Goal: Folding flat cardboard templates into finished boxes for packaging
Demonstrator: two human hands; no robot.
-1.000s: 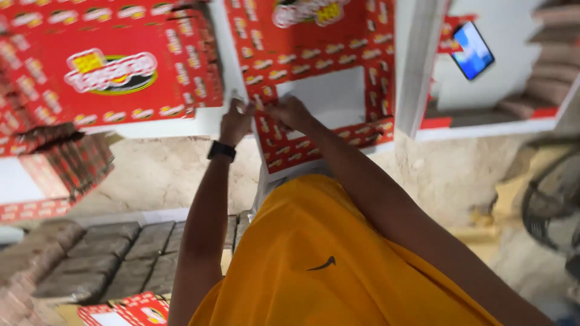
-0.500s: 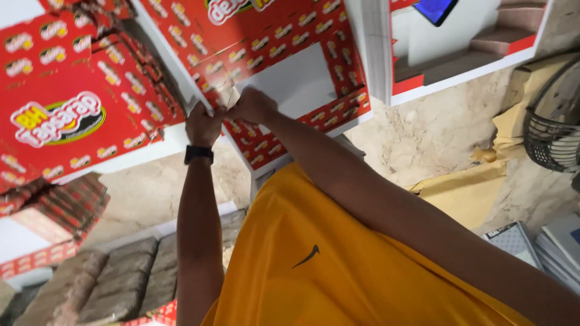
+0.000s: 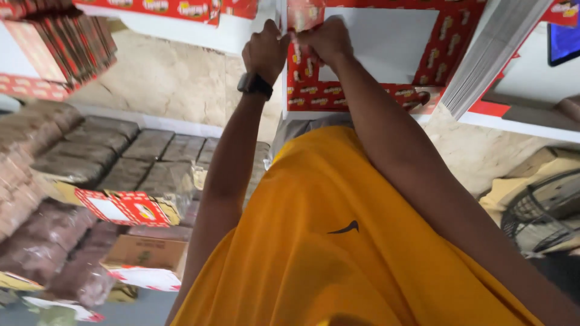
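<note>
Both arms reach straight out from an orange shirt point(image 3: 338, 241), nearly parallel, and the two hands meet at the near left corner of a flat red printed carton point(image 3: 362, 60) with a plain white middle panel. The left hand point(image 3: 264, 51) is curled into a loose fist, knuckles toward the camera, with a dark watch point(image 3: 254, 84) on the wrist just behind it; its fingertips close on the carton's edge, though the exact grip is hidden behind the knuckles. The right hand point(image 3: 326, 39) sits just beside it, touching or almost touching, fingers bent and pinching the same red border strip at the corner. The carton spreads away to the right of both hands and lies on a white worktop point(image 3: 513, 124), its lower red border running just below the right forearm. Further right of the right hand, a stack of flat white sheets point(image 3: 495, 54) leans at an angle. Left of the left hand, well apart, a bundle of folded red cartons point(image 3: 66, 48) lies on another white surface. Below the left forearm, brown wrapped blocks point(image 3: 103, 157) lie in rows, with a small red and white box point(image 3: 124, 208) resting among them.
</note>
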